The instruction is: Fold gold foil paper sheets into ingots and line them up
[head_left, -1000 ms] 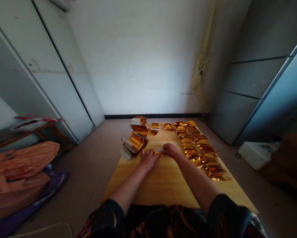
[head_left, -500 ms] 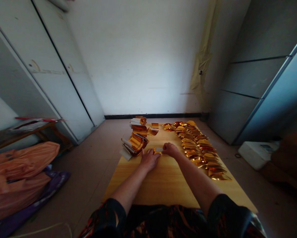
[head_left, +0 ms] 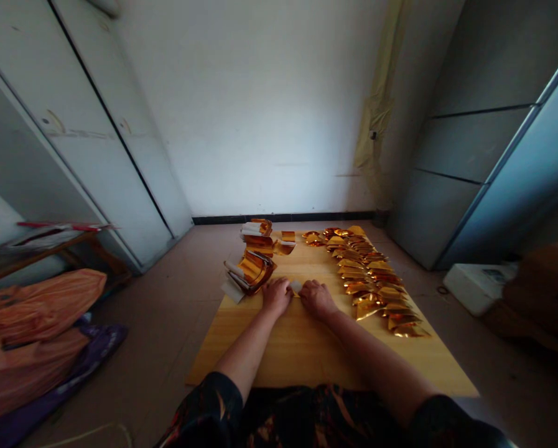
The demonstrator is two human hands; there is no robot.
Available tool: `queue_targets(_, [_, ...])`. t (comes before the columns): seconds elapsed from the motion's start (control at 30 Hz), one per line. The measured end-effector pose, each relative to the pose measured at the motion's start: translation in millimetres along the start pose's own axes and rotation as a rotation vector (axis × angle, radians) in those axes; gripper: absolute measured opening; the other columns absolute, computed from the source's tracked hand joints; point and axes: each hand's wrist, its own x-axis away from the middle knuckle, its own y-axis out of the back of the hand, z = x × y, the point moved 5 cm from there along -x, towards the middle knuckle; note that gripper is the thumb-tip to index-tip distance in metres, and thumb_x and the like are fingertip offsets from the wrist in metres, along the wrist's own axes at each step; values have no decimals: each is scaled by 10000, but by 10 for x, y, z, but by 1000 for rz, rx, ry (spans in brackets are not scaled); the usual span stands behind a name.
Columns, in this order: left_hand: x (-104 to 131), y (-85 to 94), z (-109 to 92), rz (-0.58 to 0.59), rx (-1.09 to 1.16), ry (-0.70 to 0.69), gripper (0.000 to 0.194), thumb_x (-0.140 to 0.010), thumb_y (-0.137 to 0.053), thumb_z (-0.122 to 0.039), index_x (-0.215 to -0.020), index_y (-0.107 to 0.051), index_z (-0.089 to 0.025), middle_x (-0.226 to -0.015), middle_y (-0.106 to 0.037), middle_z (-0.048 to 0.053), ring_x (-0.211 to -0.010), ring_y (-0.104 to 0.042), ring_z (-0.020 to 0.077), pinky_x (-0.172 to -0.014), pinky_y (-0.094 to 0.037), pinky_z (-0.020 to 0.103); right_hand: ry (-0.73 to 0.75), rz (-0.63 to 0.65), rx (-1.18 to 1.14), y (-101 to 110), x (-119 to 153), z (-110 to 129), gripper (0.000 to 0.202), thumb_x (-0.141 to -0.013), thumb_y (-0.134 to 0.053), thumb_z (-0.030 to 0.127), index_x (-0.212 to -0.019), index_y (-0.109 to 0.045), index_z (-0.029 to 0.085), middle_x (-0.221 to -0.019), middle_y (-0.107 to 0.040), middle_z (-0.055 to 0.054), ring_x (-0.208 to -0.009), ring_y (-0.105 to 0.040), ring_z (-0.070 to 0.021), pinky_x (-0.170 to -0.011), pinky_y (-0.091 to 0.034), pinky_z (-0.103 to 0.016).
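On the wooden board, a small gold and white paper piece (head_left: 296,287) lies between my two hands. My left hand (head_left: 277,296) has its fingers closed on the piece's left edge. At its right edge my right hand (head_left: 318,300) grips it with fingers bent. Much of the paper is hidden behind the fingers. Just left of my left hand stands a curved stack of gold foil sheets (head_left: 253,270) with white backs. To the right, rows of folded gold pieces (head_left: 367,274) run along the board.
The wooden board (head_left: 302,354) reaches to my lap. Behind the foil stack sits another gold bundle (head_left: 259,229). Orange cloth (head_left: 40,311) lies at the left, and a white box (head_left: 474,287) stands on the floor at the right.
My right hand has come down and spread over the paper's right side, nearer my left hand. Less of the gold paper shows now. The whole view has shifted slightly.
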Motion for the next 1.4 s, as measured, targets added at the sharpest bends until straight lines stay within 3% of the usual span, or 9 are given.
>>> queue_targets(0.2, [-25, -21, 115, 118, 114, -131, 399, -762, -544, -173, -1150, -571, -261, -1198, -617, 10, -1152, -504, 195, -982, -305, 361, 171, 32, -119, -82, 57, 26, 223, -828, -518, 233, -921, -721, 239, -963, -644, -64, -888, -556, -173, -776, -407, -261])
queue_targets(0.33, [-20, -21, 141, 144, 122, -186, 311, -764, -517, -151, -1042, -611, -255, -1220, -599, 3, -1167, -493, 191, -995, -311, 364, 258, -62, -268, -148, -31, -225, 224, -771, -600, 230, -960, -720, 244, -1007, -641, -41, -907, -558, -160, -836, -404, -262])
queue_targets(0.47, [-25, -42, 144, 136, 123, -211, 209, -759, -505, -140, -909, -615, -234, -1182, -617, 1, -1152, -501, 179, -978, -323, 357, 271, -89, -321, -234, -64, -359, 186, -773, -634, 294, -931, -725, 254, -1025, -628, -44, -915, -552, -171, -830, -407, -284])
queue_targets(0.97, [1, -46, 132, 114, 115, -228, 196, -734, -499, -144, -868, -609, -235, -1263, -580, 11, -1205, -466, 185, -1040, -290, 394, 287, -149, -265, -278, -108, -257, 136, -832, -589, 308, -821, -701, 231, -899, -632, -43, -862, -541, -163, -768, -385, -276])
queue_targets(1.17, [7, -33, 135, 107, 132, -235, 149, -734, -501, -142, -815, -595, -227, -1299, -552, 0, -1205, -471, 194, -1040, -292, 410, 287, -95, -278, -261, -106, -258, 237, -734, -696, 373, -941, -685, 259, -1001, -610, -40, -926, -539, -187, -776, -377, -289])
queue_targets(1.4, [33, 25, 90, 154, 128, -209, 164, -756, -488, -145, -859, -589, -221, -1316, -538, 28, -1227, -449, 197, -1057, -271, 441, 287, -98, -242, -268, -157, -209, 161, -824, -606, 361, -903, -678, 240, -915, -609, -33, -831, -546, -148, -714, -365, -246])
